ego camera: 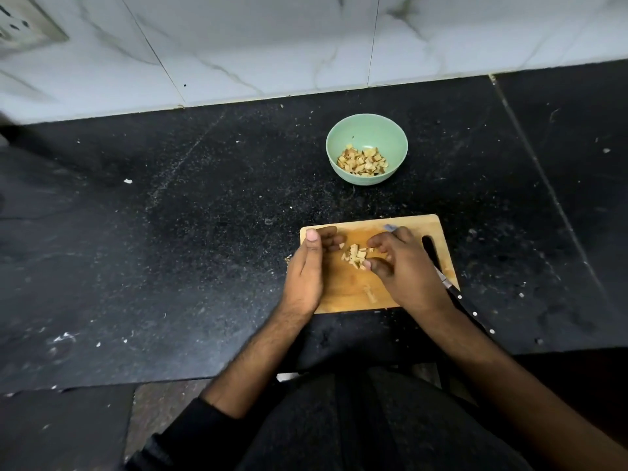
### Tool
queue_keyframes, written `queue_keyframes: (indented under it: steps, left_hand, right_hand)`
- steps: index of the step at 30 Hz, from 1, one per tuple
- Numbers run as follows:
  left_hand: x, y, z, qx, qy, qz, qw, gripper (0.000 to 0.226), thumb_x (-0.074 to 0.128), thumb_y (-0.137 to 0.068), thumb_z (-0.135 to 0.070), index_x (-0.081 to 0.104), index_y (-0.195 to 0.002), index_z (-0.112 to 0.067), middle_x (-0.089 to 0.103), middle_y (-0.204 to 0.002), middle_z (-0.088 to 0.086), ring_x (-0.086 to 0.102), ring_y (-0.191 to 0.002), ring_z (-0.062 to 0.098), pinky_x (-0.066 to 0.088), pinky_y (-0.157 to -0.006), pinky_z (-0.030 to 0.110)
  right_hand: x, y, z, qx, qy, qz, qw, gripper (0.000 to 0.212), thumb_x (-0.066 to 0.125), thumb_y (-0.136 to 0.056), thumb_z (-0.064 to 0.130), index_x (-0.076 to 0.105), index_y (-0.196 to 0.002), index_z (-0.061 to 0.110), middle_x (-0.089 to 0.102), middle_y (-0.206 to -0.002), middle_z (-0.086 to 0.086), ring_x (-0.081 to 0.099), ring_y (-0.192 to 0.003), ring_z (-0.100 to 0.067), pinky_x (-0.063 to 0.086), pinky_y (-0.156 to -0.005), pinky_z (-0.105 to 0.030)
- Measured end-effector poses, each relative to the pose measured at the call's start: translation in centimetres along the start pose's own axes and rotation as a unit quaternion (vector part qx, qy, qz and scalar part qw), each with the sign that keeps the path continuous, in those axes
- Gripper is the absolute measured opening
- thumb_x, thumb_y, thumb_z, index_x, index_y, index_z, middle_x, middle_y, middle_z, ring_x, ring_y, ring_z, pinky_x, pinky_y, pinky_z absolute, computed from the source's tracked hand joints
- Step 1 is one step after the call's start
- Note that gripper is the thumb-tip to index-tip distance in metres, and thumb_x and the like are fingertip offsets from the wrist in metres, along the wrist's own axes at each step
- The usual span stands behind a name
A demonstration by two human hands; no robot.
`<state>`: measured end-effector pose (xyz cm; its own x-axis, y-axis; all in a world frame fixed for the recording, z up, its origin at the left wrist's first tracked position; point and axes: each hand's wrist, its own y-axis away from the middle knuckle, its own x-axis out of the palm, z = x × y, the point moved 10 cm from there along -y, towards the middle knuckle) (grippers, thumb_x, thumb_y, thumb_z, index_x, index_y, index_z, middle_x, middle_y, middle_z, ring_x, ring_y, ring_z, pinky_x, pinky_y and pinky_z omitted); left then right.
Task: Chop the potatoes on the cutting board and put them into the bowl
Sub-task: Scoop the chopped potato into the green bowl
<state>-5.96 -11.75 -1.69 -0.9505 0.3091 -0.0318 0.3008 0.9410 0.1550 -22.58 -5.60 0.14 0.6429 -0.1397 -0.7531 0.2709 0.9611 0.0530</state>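
Dark clothing [339,430] on the person's lap filled the bottom of the head view, and both bare forearms reached forward from it to a wooden cutting board [343,294] lying on the black speckled counter [170,232].

On the board sat a small heap of chopped potato pieces [356,258], pale cubes with brown skin on some. The left hand [306,270] stood on edge just left of the heap, fingers curved as a wall, one loose piece close to its fingertips; its grip held nothing. The right hand [404,266] arched over the heap from the right, thumb and fingertips touching the pieces; its grip looked loosely curled, and whether it had pinched any piece could not be told. A black-handled knife [438,263] lay along the board's right edge, partly under the right wrist, untouched. A few scraps [368,294] lay nearer the person on the board.

Beyond the board, apart from it, stood a mint-green bowl [367,147] already holding diced potato [362,161].

Such cubes were probably light, firm and a little wet and starchy, so likely to stick to skin and to scatter if pinched singly. Cupping them between both palms and lifting the heap whole looked the safest hold. White marble tile [272,45] backed the counter.
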Motion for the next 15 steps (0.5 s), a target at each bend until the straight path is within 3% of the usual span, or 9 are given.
queue_keyframes:
  steps: [5,7,10,12,15]
  left_hand:
    - [-0.4,0.4,-0.2,0.008,-0.002,-0.025,1.0,0.073,0.022,-0.097,-0.064,0.068,-0.118,-0.011,0.075,-0.108,0.006,0.07,-0.103,0.021,0.052,-0.1,0.045]
    - [-0.6,0.5,-0.3,0.02,-0.003,-0.039,0.999,0.075,0.024,-0.096,-0.065,0.067,-0.119,-0.009,0.075,-0.107,0.007,0.069,-0.102,0.023,0.053,-0.098,0.042]
    - [-1.5,0.6,-0.5,0.037,0.006,-0.074,0.997,0.073,0.024,-0.098,-0.063,0.068,-0.117,-0.008,0.074,-0.104,0.009,0.069,-0.1,0.025,0.054,-0.092,0.036]
    - [-2.0,0.6,-0.6,0.045,0.002,-0.089,0.995,0.067,0.023,-0.103,-0.054,0.069,-0.115,-0.007,0.073,-0.101,0.011,0.068,-0.097,0.024,0.053,-0.087,0.03]
    - [-1.5,0.7,-0.8,0.043,0.0,-0.082,0.996,0.065,0.024,-0.103,-0.049,0.07,-0.112,-0.004,0.073,-0.099,0.012,0.067,-0.092,0.017,0.052,-0.085,0.027]
  right_hand:
    - [2.8,-0.1,1.1,-0.088,0.032,0.075,0.993,0.063,0.071,-0.093,0.038,0.049,-0.148,0.018,0.045,-0.15,0.0,0.039,-0.141,-0.018,0.038,-0.115,-0.041]
    - [4.7,0.2,2.3,-0.141,0.077,0.103,0.982,0.063,0.062,-0.099,0.037,0.04,-0.155,0.019,0.035,-0.161,0.0,0.028,-0.15,-0.02,0.03,-0.121,-0.042]
    - [5.8,0.8,3.4,-0.207,0.129,0.107,0.964,0.048,0.053,-0.104,0.03,0.047,-0.151,0.022,0.037,-0.161,0.001,0.022,-0.153,-0.022,0.022,-0.125,-0.04]
    - [5.6,1.1,3.7,-0.245,0.165,0.106,0.949,0.043,0.056,-0.102,0.02,0.055,-0.145,0.022,0.046,-0.154,0.001,0.033,-0.148,-0.022,0.033,-0.12,-0.038]
    - [4.4,1.4,3.2,-0.267,0.212,0.103,0.934,0.05,0.072,-0.086,0.001,0.067,-0.132,0.019,0.06,-0.138,-0.002,0.055,-0.13,-0.026,0.054,-0.099,-0.038]
